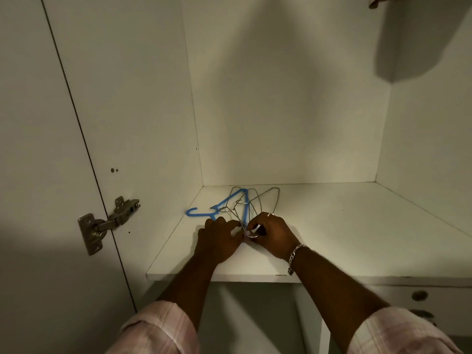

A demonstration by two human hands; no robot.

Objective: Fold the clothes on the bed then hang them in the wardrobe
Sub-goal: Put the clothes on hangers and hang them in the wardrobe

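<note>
**Hangers tangled on the wardrobe shelf, both hands at the hooks**

Inside the wardrobe, white shelf (332, 226). A heap of wire hangers (255, 200) lies near the shelf's left rear corner, laced through a blue plastic hanger (204, 214) whose hook points toward the left edge. No clothes on the shelf; only a corner of fabric (378, 1) hangs at the upper right, out of reach of this step.

Left hand (219, 238): palm down on the shelf, fingers curled forward over the near ends of the wires; whether it truly clamps one I cannot tell. Right hand (273, 236): thumb and fingers pinching a metal hook (251, 232) at the point where the wires converge. Ring on one finger, chain bracelet (296, 255) at the wrist.

Handling, as I judge it: the wire ones are light, thin and springy, stiff enough to keep shape but quick to snag each other at the hooks and shoulders. The blue one looks thicker and more rigid. Best hold is the hook or the twisted neck just under it, drawing one free while the other hand pins the rest flat. Pulling by a shoulder would likely drag the whole heap along.

Door hinge (107, 222) on the left panel; drawer knob (419, 295) below the front edge.
</note>
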